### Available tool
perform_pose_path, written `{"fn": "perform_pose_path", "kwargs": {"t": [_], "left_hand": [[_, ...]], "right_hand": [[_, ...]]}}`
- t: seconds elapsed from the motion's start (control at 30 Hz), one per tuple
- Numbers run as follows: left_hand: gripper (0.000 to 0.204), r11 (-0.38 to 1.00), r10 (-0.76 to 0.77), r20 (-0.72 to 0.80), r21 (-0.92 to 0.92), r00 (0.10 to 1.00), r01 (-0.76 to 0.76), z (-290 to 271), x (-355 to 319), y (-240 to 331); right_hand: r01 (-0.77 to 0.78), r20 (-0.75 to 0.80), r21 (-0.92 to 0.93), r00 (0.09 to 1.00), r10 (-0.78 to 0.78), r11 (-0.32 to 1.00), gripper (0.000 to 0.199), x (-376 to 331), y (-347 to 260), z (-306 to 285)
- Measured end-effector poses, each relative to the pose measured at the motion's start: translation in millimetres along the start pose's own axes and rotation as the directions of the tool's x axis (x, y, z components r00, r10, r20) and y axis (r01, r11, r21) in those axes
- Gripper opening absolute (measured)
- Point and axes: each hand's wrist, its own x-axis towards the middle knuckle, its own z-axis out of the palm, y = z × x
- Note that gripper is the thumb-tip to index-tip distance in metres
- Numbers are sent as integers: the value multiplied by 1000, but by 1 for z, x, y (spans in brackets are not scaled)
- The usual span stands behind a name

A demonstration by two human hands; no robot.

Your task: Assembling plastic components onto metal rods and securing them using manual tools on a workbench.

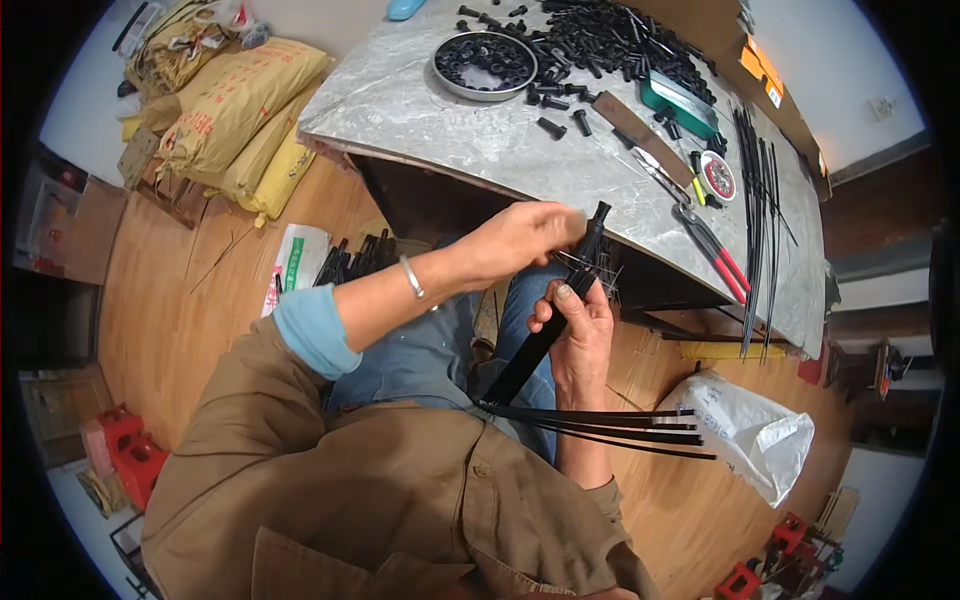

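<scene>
My right hand [580, 335] is closed around a long black bundle of ribs [535, 350] that looks like a folded umbrella frame. It slants across my lap, its stepped round black end [597, 222] pointing up towards the table. Several thin black strips [620, 425] fan out to the right from its lower end. Fine wire ends stick out around the joint just above my right thumb. Beside that joint my left hand [520, 240] is curled, palm down, its fingertips blurred. What those fingers pinch, if anything, is hidden.
On the grey table [400, 110] are a metal dish of small black parts [485, 65], a pile of black pieces [610, 40], a flat blade [645, 140], red-handled pliers [715, 250], a small round tub [717, 175] and long black rods [760, 220]. Yellow sacks [235, 110] are stacked left; a white bag [750, 430] lies right.
</scene>
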Motion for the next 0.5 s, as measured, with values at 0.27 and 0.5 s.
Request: {"fn": "perform_pose_path", "kwargs": {"t": [0.27,0.5], "left_hand": [[38,997,-24,29,70,999,22,12,-23,5],[37,999,36,38,10,999,-37,22,-27,1]], "right_hand": [[79,-49,-355,993,-103,932,20,-6,-11,0],[24,72,-502,997,14,865,22,-1,-34,-17]]}}
